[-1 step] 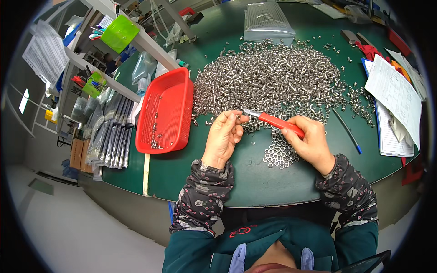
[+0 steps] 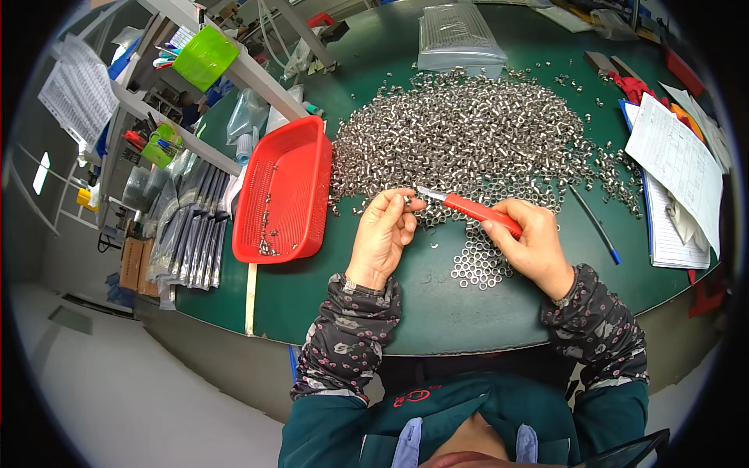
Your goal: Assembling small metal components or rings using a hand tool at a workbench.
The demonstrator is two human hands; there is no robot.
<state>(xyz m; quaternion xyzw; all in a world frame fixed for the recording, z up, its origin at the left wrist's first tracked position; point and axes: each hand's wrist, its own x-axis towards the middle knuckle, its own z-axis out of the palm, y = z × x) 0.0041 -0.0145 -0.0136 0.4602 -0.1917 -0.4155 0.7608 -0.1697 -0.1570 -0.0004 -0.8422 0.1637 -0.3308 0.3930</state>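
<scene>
In my right hand is a red-handled knife, gripped by the handle. Its short metal blade points left, close to the fingertips of my left hand. Thumb and forefinger of that hand pinch a small metal ring; the fingers partly cover it, and I cannot tell whether the blade touches it. Behind both hands spreads a large heap of small shiny metal rings. Nearer me, between my hands, several rings lie flat in a single layer on the green table.
A red plastic basket with a few metal pieces stands left of the heap. To the right lie a pen and a clipboard with papers. Clear plastic trays sit at the back. Bagged dark parts lie at the left.
</scene>
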